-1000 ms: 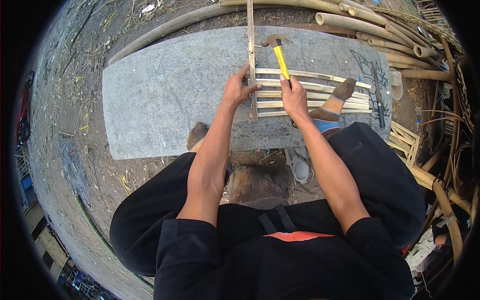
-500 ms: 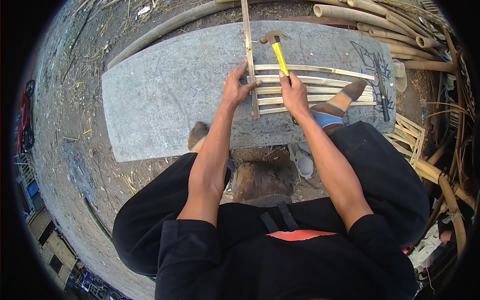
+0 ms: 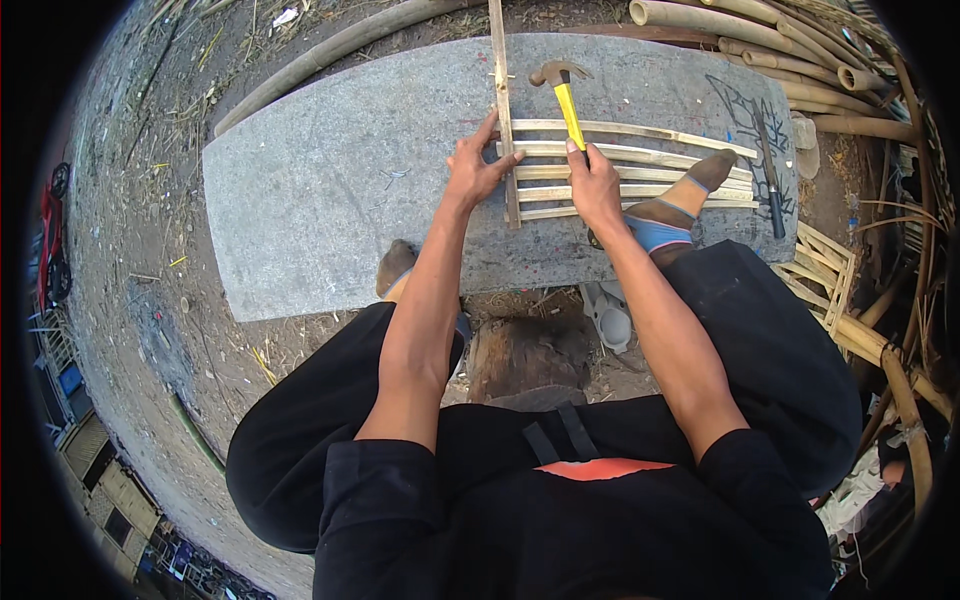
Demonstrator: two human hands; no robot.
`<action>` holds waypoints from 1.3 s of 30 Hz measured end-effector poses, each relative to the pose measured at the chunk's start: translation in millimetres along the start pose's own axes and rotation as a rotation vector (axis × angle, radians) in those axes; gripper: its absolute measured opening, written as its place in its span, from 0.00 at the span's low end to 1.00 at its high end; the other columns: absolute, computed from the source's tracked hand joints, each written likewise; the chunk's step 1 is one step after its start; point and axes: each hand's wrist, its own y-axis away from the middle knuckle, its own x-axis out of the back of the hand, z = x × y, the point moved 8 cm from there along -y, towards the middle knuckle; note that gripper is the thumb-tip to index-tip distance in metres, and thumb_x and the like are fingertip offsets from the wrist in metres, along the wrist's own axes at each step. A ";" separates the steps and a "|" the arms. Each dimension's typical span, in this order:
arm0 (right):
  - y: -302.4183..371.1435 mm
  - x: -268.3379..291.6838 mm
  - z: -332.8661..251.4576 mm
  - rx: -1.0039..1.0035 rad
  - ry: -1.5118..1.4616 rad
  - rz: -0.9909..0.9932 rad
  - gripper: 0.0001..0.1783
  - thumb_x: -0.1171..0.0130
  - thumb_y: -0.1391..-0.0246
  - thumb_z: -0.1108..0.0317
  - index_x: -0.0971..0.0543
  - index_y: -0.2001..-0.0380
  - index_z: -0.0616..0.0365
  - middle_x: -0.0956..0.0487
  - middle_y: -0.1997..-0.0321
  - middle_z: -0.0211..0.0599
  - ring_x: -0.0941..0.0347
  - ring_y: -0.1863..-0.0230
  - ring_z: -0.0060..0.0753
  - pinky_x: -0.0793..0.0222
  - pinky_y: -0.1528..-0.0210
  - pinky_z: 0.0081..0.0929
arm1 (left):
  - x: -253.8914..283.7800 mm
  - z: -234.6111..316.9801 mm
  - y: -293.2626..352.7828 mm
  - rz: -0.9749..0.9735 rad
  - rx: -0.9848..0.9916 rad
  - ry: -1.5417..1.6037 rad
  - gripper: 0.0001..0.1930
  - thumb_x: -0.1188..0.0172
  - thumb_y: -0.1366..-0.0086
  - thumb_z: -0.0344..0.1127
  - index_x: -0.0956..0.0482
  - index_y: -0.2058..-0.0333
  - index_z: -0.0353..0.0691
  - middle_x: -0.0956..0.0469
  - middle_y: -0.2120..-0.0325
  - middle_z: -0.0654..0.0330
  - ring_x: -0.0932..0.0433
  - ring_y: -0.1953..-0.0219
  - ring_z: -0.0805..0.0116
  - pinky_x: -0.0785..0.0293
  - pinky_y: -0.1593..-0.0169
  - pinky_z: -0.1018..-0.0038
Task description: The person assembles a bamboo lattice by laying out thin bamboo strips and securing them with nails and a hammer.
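My left hand (image 3: 476, 172) grips an upright bamboo strip (image 3: 503, 90), with the thumb laid across it and the fingers along its left side. Several slimmer bamboo slats (image 3: 640, 151) run to the right from that strip, forming a comb-like frame flat on the grey board. In my right hand (image 3: 596, 188) is a claw hammer (image 3: 569, 105) with a yellow and black handle. Its brown head is up and away from me, right of the strip and apart from it. My right foot (image 3: 712, 170) rests on the slats' right ends.
A long knife (image 3: 768, 170) with a black handle lies at the right of the grey board (image 3: 300, 200). Bamboo poles (image 3: 690, 22) are piled beyond it. A slatted bamboo frame (image 3: 825, 270) sits at the right, and a wooden stump (image 3: 525, 358) stands before me.
The hammer has shifted slightly to the right with my right hand. My left hand keeps its hold on the bamboo strip, and the slats lie much as before.
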 end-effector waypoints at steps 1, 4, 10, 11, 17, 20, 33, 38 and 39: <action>-0.3 -0.3 1.0 -0.011 -0.004 -0.008 0.29 0.52 0.33 0.45 0.24 0.61 0.67 0.23 0.69 0.66 0.26 0.60 0.72 0.34 0.60 0.56 | 0.4 -1.9 -0.6 -0.005 -0.004 -0.012 0.43 0.32 0.42 0.47 0.41 0.30 0.55 0.22 0.44 0.57 0.34 0.40 0.55 0.53 0.35 0.46; -0.9 -1.5 3.4 -0.018 0.000 -0.019 0.30 0.52 0.34 0.45 0.24 0.61 0.67 0.22 0.68 0.67 0.27 0.59 0.73 0.34 0.59 0.56 | 5.7 -8.0 -3.3 -0.035 -0.023 -0.009 0.42 0.38 0.42 0.40 0.44 0.29 0.56 0.23 0.43 0.59 0.33 0.40 0.54 0.52 0.34 0.44; 0.8 1.3 8.4 -0.009 0.005 -0.006 0.30 0.52 0.34 0.45 0.25 0.61 0.68 0.23 0.66 0.68 0.27 0.58 0.73 0.34 0.57 0.56 | 5.6 5.3 3.2 -0.046 -0.084 -0.171 0.47 0.42 0.47 0.31 0.50 0.28 0.57 0.23 0.43 0.61 0.32 0.41 0.52 0.48 0.35 0.43; 0.8 1.1 8.5 -0.016 -0.002 -0.011 0.30 0.52 0.34 0.45 0.25 0.61 0.68 0.23 0.66 0.68 0.27 0.58 0.73 0.34 0.57 0.56 | 6.6 6.2 4.1 -0.040 -0.078 -0.161 0.48 0.41 0.47 0.31 0.50 0.27 0.57 0.23 0.43 0.61 0.31 0.42 0.52 0.47 0.35 0.44; 0.6 -0.6 5.7 -0.027 -0.028 -0.020 0.30 0.52 0.34 0.45 0.25 0.61 0.68 0.23 0.66 0.69 0.28 0.58 0.74 0.34 0.57 0.56 | 11.5 9.3 0.7 -0.095 -0.132 -0.174 0.47 0.37 0.44 0.27 0.50 0.28 0.57 0.23 0.44 0.56 0.30 0.41 0.50 0.40 0.34 0.54; 1.3 -0.7 3.8 -0.033 -0.025 -0.029 0.30 0.52 0.34 0.45 0.25 0.61 0.68 0.23 0.66 0.69 0.28 0.58 0.74 0.34 0.57 0.56 | 13.0 7.7 -1.3 -0.079 -0.133 -0.135 0.47 0.35 0.43 0.25 0.49 0.28 0.56 0.21 0.46 0.59 0.30 0.44 0.52 0.40 0.36 0.56; -1.9 -2.7 15.6 -0.046 -0.041 -0.020 0.31 0.52 0.34 0.43 0.25 0.63 0.68 0.23 0.68 0.66 0.27 0.60 0.72 0.34 0.58 0.54 | 13.5 14.9 2.1 -0.080 -0.168 -0.010 0.49 0.36 0.46 0.21 0.50 0.28 0.52 0.24 0.45 0.49 0.25 0.43 0.48 0.32 0.37 0.56; -1.2 -3.0 19.6 -0.055 -0.041 -0.019 0.31 0.51 0.34 0.43 0.25 0.63 0.69 0.23 0.69 0.66 0.27 0.61 0.71 0.34 0.59 0.54 | 14.2 17.3 3.9 -0.069 -0.219 -0.090 0.49 0.36 0.45 0.21 0.50 0.28 0.53 0.24 0.45 0.49 0.28 0.41 0.46 0.35 0.35 0.55; -1.3 -3.9 22.2 -0.056 -0.040 -0.011 0.31 0.51 0.34 0.43 0.25 0.63 0.69 0.23 0.69 0.66 0.27 0.61 0.71 0.34 0.59 0.54 | 14.3 17.9 4.3 -0.069 -0.223 -0.096 0.49 0.36 0.45 0.21 0.50 0.28 0.54 0.24 0.45 0.49 0.29 0.40 0.47 0.36 0.34 0.55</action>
